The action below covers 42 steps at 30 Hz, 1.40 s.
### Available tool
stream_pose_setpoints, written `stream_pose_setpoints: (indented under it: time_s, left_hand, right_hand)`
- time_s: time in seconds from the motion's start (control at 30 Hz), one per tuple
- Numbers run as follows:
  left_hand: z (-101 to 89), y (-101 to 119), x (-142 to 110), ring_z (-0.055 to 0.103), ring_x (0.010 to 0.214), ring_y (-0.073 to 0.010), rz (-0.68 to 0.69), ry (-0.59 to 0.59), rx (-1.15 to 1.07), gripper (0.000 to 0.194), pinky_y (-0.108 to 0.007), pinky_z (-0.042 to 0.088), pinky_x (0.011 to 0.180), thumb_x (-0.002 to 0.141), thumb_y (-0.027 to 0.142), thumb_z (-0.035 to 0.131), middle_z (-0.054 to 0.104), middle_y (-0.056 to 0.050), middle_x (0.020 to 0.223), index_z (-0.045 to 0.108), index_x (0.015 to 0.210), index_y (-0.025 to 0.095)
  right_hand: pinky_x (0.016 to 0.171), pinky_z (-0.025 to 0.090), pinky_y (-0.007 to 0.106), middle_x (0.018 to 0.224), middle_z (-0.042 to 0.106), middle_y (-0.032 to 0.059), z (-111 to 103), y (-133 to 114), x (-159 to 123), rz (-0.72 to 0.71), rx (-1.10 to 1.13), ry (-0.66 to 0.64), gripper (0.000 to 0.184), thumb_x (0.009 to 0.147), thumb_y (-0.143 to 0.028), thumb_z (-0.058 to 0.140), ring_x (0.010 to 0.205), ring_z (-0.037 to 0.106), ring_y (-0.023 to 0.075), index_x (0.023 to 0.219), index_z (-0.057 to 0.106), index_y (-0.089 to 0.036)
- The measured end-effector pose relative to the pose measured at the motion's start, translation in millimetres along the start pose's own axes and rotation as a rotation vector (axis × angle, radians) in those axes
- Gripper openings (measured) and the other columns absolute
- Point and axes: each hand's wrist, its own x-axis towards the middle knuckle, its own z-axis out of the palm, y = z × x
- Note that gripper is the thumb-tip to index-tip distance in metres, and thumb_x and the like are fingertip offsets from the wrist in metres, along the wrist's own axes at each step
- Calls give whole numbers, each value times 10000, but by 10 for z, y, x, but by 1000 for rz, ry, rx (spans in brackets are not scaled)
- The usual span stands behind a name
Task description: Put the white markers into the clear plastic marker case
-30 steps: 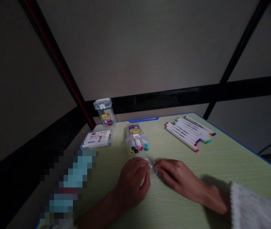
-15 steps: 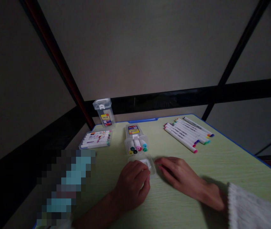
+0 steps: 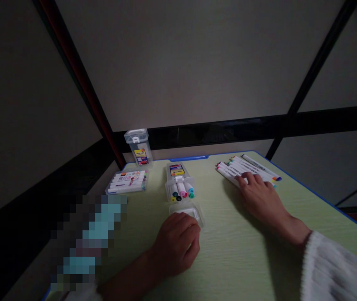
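My left hand point(image 3: 178, 244) is closed with its fingers curled, over the near edge of the clear case's hinged lid point(image 3: 193, 215); whatever is inside the fingers is hidden. Behind that lid the clear plastic marker case point(image 3: 177, 170) lies on its side, its mouth facing me. Several markers point(image 3: 182, 193) with coloured ends show inside it. At the right, my right hand point(image 3: 258, 194) reaches over a row of loose white markers point(image 3: 233, 170). Its fingers are apart and bent down, with the fingertips at the markers; none is seen lifted.
A second clear case point(image 3: 139, 150) stands upright at the back left. In front of it lies a flat pack of markers point(image 3: 128, 182). A pixelated patch point(image 3: 93, 234) covers the left side. The table point(image 3: 222, 259) has a blue rim, and panelled walls rise behind it.
My right hand has moved from beside the case's lid, away and to the right, onto the loose markers. My left hand stays nearly where it was, still closed.
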Motion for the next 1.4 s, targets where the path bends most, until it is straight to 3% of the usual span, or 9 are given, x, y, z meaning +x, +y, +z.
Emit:
stream_pose_setpoints:
  time_s: [0.23, 0.9, 1.23, 1.4]
  left_hand:
    - [-9, -4, 4, 498, 638, -152, 15, -4, 9, 148, -280, 425, 604, 766, 37, 426, 580, -53, 694, 527, 725, 137]
    - [2, -7, 1, 494, 628, -148, 9, -35, 18, 171, -277, 416, 589, 779, 54, 400, 572, -48, 686, 530, 717, 146]
    - [0, -5, 7, 488, 629, -152, 11, -55, 26, 178, -280, 416, 592, 787, 61, 393, 569, -48, 680, 531, 715, 147]
    - [10, -7, 3, 488, 627, -152, 10, -68, 17, 177, -278, 418, 596, 782, 64, 389, 565, -46, 679, 527, 714, 152]
  right_hand:
    - [635, 384, 368, 959, 533, 159, 85, 71, 2, 42, -28, -48, 247, 843, -85, 372, 871, 493, 289, 1022, 542, -82]
    - [651, 373, 329, 966, 586, 144, 130, 39, 31, -3, 62, -139, 283, 855, -101, 372, 856, 566, 247, 1104, 505, -112]
    - [724, 403, 368, 951, 636, 198, 46, -28, 12, -53, 121, -162, 253, 866, -136, 360, 846, 619, 268, 1069, 498, -75]
    - [684, 430, 359, 868, 662, 197, -16, -89, -10, -72, 149, -172, 299, 853, -124, 359, 766, 647, 271, 1126, 464, -60]
